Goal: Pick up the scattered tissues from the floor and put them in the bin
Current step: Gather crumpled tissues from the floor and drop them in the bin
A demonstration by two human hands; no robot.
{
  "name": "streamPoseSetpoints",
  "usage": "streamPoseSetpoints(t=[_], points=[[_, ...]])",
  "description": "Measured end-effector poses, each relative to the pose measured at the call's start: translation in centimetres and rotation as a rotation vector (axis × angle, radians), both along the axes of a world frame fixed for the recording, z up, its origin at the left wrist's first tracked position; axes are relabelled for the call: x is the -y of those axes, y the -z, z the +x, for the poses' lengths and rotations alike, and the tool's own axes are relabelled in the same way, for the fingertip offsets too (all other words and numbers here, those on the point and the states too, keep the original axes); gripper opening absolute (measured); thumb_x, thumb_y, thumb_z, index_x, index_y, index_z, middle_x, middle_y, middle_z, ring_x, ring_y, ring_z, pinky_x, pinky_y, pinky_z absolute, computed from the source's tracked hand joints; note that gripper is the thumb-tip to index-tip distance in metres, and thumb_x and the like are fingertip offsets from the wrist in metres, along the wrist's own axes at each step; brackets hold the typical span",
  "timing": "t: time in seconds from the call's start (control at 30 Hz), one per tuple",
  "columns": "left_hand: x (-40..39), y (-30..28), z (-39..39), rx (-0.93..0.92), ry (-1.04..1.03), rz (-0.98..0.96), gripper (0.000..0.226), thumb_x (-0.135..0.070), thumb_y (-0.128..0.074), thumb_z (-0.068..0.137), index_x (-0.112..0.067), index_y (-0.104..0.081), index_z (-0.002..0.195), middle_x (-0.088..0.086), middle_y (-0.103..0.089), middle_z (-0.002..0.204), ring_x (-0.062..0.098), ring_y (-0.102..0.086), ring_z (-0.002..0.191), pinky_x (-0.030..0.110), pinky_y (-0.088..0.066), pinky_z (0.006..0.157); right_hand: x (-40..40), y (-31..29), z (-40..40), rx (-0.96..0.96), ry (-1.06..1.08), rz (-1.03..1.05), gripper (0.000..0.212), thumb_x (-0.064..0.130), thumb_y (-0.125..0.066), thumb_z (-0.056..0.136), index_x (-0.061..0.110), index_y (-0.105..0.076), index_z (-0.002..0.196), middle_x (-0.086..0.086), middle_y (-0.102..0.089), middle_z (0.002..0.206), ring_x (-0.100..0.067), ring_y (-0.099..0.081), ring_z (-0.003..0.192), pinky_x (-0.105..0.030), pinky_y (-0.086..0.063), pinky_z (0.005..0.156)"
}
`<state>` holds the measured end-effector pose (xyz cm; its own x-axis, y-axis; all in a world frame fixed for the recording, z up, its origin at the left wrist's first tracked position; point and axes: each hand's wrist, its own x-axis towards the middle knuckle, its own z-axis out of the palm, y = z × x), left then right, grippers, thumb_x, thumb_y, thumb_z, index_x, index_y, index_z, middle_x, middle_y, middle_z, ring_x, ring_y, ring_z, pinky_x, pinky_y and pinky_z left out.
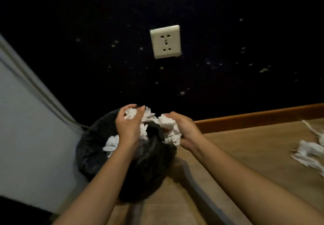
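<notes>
The bin (112, 154) stands on the wooden floor (245, 154) in the corner, lined with a black bag whose folds hang over its rim; it is the landmark here. Directly above its opening, the left hand (127, 125) holds a crumpled white tissue wad (131, 114), with the fingers curled round it from above and the thumb closing on the near side; more white paper (149, 115) spills out beyond the fingertips over the far part of the bin. The right hand (184, 128) hovers over the bin's right edge, its fingers curled round a second bunch of tissues (171, 130) which bulges out of the palm toward the bin's middle; the two bunches almost meet above the opening, though whether they touch cannot be told. Inside the bin, below the left wrist, another tissue (111, 144) lies on the black lining. Well to the right of the bin, more scattered tissues (308, 154) lie on the floor at the picture's edge, blurred. Behind the bin rises a dark wall (87, 49) flecked with pale spots; on it, above the bin and a little right, sits a white wall socket (165, 41). A wooden skirting board (263, 118) runs along the wall's foot to the right of the bin; to the bin's left stands a pale grey panel (26, 128) with a cable (43, 95) running down toward the bin.
</notes>
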<state>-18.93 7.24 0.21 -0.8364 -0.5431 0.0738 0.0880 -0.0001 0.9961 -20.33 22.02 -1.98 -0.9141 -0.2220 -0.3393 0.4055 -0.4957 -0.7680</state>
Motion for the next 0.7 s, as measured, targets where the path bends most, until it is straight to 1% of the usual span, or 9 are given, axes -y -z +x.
streamPoseSetpoints(t=[0.07, 0.17, 0.27, 0.33, 0.37, 0.43, 0.5, 0.6, 0.7], points=[[1.9, -0.7, 0.7, 0.016, -0.075, -0.042, 0.027, -0.035, -0.08, 0.076, -0.017, -0.067, 0.091, -0.001, -0.071, 0.084, 0.01, -0.068, 0.075, 0.022, -0.053, 0.065, 3.2, -0.8, -0.6, -0.025, -0.022, 0.063, 0.025, 0.012, -0.072, 0.08, 0.002, -0.068, 0.102, -0.02, -0.07, 0.099, -0.035, -0.068, 0.09, -0.045, -0.054, 0.083], [4.9, -1.0, 1.1, 0.052, -0.2, 0.031, 0.036, -0.048, -0.076, 0.076, -0.017, -0.065, 0.091, -0.002, -0.069, 0.084, 0.01, -0.066, 0.075, 0.025, -0.052, 0.067, 7.8, -1.8, -1.1, -0.046, -0.049, 0.105, 0.025, 0.02, -0.063, 0.091, 0.001, -0.067, 0.106, -0.019, -0.072, 0.1, -0.036, -0.069, 0.093, -0.049, -0.054, 0.087], [7.6, -0.4, 1.2, 0.063, -0.286, 0.091, 0.023, -0.037, -0.067, 0.085, -0.016, -0.061, 0.094, 0.002, -0.067, 0.09, 0.017, -0.064, 0.082, 0.029, -0.05, 0.072, 11.5, -2.2, -1.7, -0.186, -0.035, 0.239, 0.026, 0.022, -0.058, 0.094, -0.002, -0.067, 0.095, -0.015, -0.07, 0.087, -0.027, -0.065, 0.08, -0.038, -0.052, 0.077], [8.8, 0.2, 1.4, 0.08, -0.311, 0.097, 0.019, -0.026, -0.059, 0.086, -0.011, -0.059, 0.098, 0.005, -0.064, 0.09, 0.023, -0.061, 0.086, 0.031, -0.047, 0.071, 13.2, -1.9, -2.0, -0.314, -0.068, 0.425, 0.021, 0.025, -0.06, 0.092, 0.009, -0.064, 0.08, -0.005, -0.065, 0.075, -0.019, -0.06, 0.074, -0.032, -0.047, 0.072], [9.3, 0.5, 1.3, 0.108, -0.316, 0.07, 0.019, -0.023, -0.054, 0.087, -0.01, -0.059, 0.1, 0.005, -0.063, 0.091, 0.024, -0.059, 0.089, 0.032, -0.046, 0.071, 13.9, -1.5, -2.3, -0.352, -0.086, 0.519, 0.017, 0.026, -0.062, 0.09, 0.014, -0.062, 0.079, -0.001, -0.063, 0.075, -0.017, -0.06, 0.076, -0.03, -0.046, 0.073], [10.0, 1.2, 1.5, 0.207, -0.292, -0.028, 0.025, -0.025, -0.044, 0.091, -0.012, -0.061, 0.105, 0.006, -0.063, 0.102, 0.025, -0.058, 0.099, 0.035, -0.046, 0.085, 14.5, -0.6, -2.7, -0.384, -0.153, 0.702, 0.012, 0.031, -0.065, 0.085, 0.02, -0.061, 0.087, 0.001, -0.065, 0.084, -0.018, -0.061, 0.087, -0.031, -0.049, 0.08], [10.1, 1.7, 1.6, 0.302, -0.224, -0.152, 0.035, -0.031, -0.038, 0.084, -0.022, -0.064, 0.105, 0.005, -0.063, 0.117, 0.027, -0.056, 0.111, 0.045, -0.042, 0.102, 14.2, -0.2, -2.6, -0.393, -0.224, 0.824, 0.023, 0.037, -0.064, 0.082, 0.025, -0.058, 0.101, 0.0, -0.064, 0.092, -0.019, -0.062, 0.09, -0.035, -0.051, 0.083], [9.5, 1.7, 1.4, 0.333, -0.21, -0.27, 0.03, -0.037, -0.036, 0.072, -0.038, -0.061, 0.087, 0.001, -0.066, 0.109, 0.027, -0.06, 0.106, 0.05, -0.045, 0.1, 12.6, -0.5, -2.4, -0.462, -0.269, 0.867, 0.028, 0.024, -0.06, 0.091, 0.021, -0.055, 0.118, 0.006, -0.055, 0.091, -0.011, -0.055, 0.08, -0.027, -0.045, 0.074], [7.8, 0.6, 0.5, 0.259, -0.178, -0.331, 0.02, -0.037, -0.044, 0.073, -0.041, -0.058, 0.087, -0.001, -0.065, 0.105, 0.026, -0.061, 0.103, 0.05, -0.049, 0.095, 10.6, -1.1, -2.5, -0.526, -0.211, 0.893, 0.022, 0.019, -0.06, 0.091, 0.017, -0.061, 0.113, -0.001, -0.063, 0.102, -0.016, -0.061, 0.087, -0.027, -0.048, 0.069]])
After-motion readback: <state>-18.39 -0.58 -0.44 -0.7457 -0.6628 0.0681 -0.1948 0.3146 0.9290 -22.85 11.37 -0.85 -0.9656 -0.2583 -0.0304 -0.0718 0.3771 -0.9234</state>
